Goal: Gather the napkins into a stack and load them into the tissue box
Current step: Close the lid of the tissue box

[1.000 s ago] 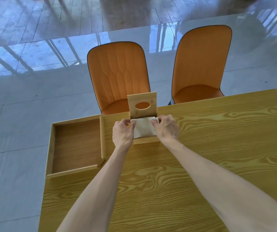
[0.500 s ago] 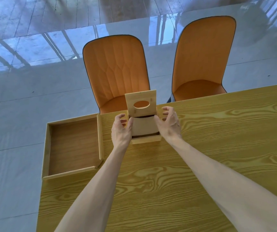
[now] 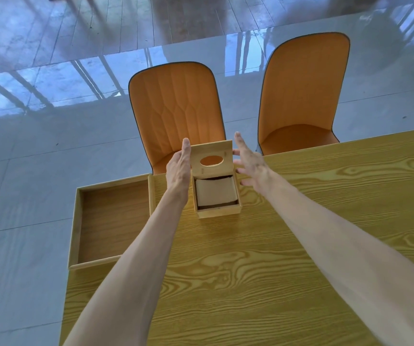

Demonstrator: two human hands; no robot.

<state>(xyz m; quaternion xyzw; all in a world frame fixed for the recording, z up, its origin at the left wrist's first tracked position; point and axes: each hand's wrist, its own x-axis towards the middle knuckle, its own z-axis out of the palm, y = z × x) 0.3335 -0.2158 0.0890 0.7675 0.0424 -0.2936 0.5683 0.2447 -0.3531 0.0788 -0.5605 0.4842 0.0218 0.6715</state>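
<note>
The left hand (image 3: 179,168) is open and flat, fingers straight, standing just beside the left edge of the raised lid (image 3: 212,158); it looks to be touching that edge, though contact is hard to confirm. The right hand (image 3: 251,163) is also open, fingers spread, near the lid's right edge, with a fingertip or two seemingly at the edge. Neither hand is clamped on anything.

Between the hands, the tissue box (image 3: 217,212) sits on the wooden table (image 3: 301,245), toward its far edge. Its lid, with an oval hole, stands tilted up at the far side of the box. The stack of napkins (image 3: 215,194) lies inside the box, pale and slightly bowed, below the rim. To the left, an empty wooden tray (image 3: 76,216) overhangs the table's left edge. Two orange chairs (image 3: 176,106) stand beyond the table on the glossy floor.

The task looks nearly finished: the napkins are gathered and loaded, and no loose ones show on the table. What seems left is bringing the lid down to shut the box.

One second ago both hands were pressing the stack at the box's opening, fingers on the napkins. Since then the stack has settled inside, and the hands have let go and moved farther out and up to flank the lid.
</note>
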